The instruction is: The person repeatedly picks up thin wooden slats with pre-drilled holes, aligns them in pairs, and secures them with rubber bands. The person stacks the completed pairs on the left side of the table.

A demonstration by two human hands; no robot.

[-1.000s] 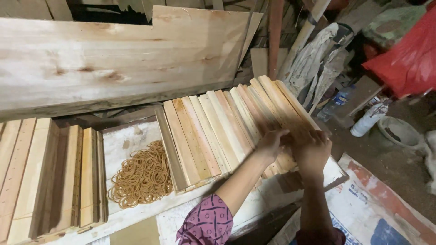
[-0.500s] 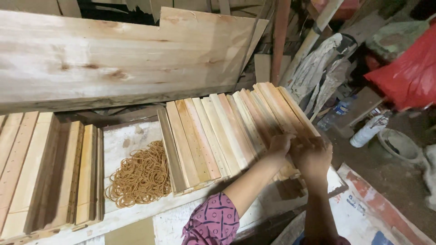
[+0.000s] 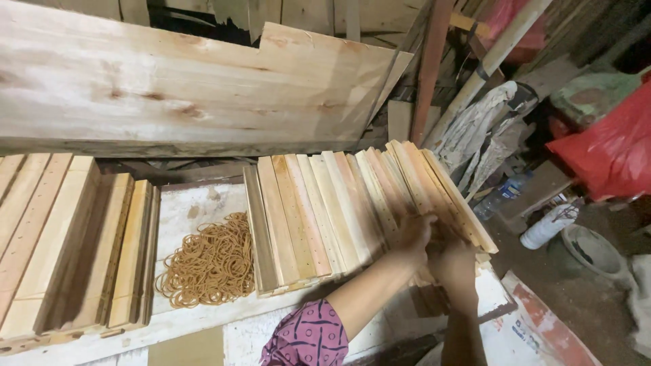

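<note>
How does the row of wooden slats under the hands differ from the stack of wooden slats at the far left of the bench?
The fanned row of pale wooden slats leans and splays rightward; the left stack of wooden slats sits in tidy parallel lines. Both the left hand and right hand grip the fanned row's near end; nothing touches the left stack. Both are light, unfinished wood flanking the pile of tan rubber bands.

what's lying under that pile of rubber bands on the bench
The pile of rubber bands lies on a white, scuffed board between two sets of wooden slats. The board's surface directly beneath the pile is covered, so it cannot be seen.
</note>
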